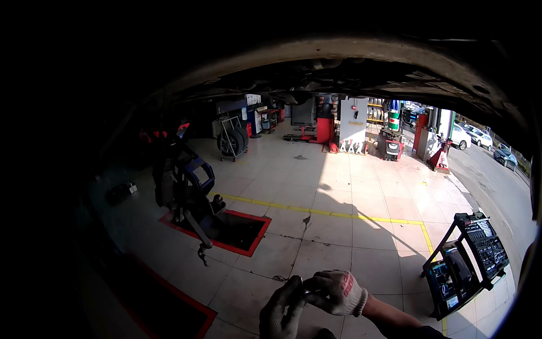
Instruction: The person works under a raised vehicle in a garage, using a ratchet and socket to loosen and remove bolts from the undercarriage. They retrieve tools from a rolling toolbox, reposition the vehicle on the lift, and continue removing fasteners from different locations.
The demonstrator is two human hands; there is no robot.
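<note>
Low in the view, my left hand (280, 311) and my right hand (334, 291) meet fingertip to fingertip. Both wear work gloves, dark on the fingers; the right one has a pale back with red print and a knitted cuff. Between the pinched fingers a small shiny metallic part (305, 291) glints, mostly covered, so its kind cannot be made out. Above the hands spans the dark underside of a vehicle (339, 53).
A black tool cart (484, 240) with sockets stands at right. To the left, a dark blue lift arm assembly (195, 175) rises beside a red-framed floor pit (257, 240). Farther back are a tyre rack (232, 138), red jack stands (440, 158) and parked cars (480, 137).
</note>
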